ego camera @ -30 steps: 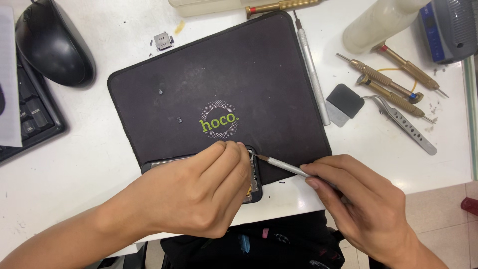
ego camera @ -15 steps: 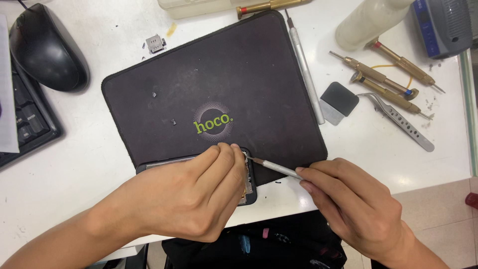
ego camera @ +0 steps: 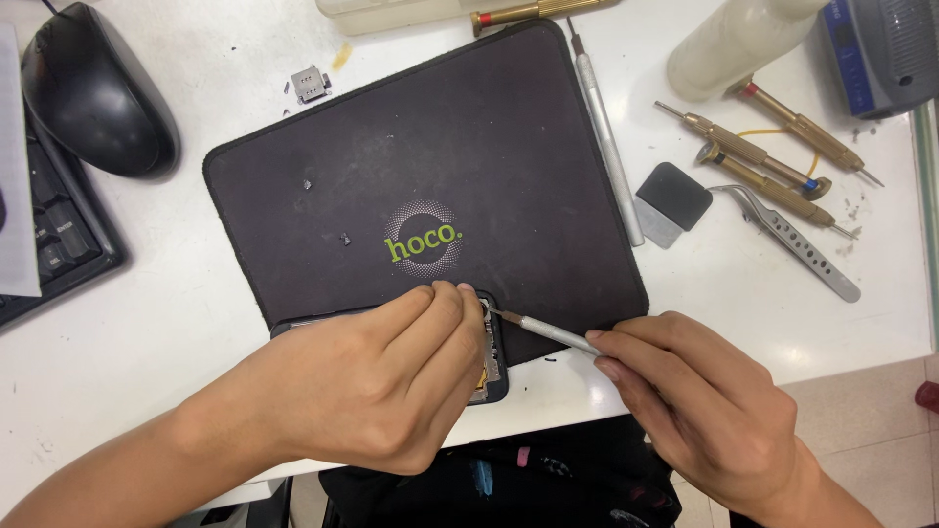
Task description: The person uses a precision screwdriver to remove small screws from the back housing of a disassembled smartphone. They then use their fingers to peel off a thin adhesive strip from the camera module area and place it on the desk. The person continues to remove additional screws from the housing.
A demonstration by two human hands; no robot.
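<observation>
While the left hand (ego camera: 377,386) lies flat over a dark opened phone (ego camera: 489,357) at the lower middle of the frame, pinning it to the black rectangular work mat (ego camera: 430,166), its fingertips reach the phone's upper right corner. Just right of it, the right hand (ego camera: 704,411) has its grip closed around a thin silver metal probe (ego camera: 548,332), whose tip touches that same corner. Brass-handled screwdrivers (ego camera: 753,156) and steel tweezers (ego camera: 797,244) lie on the white bench (ego camera: 147,313) at upper right.
</observation>
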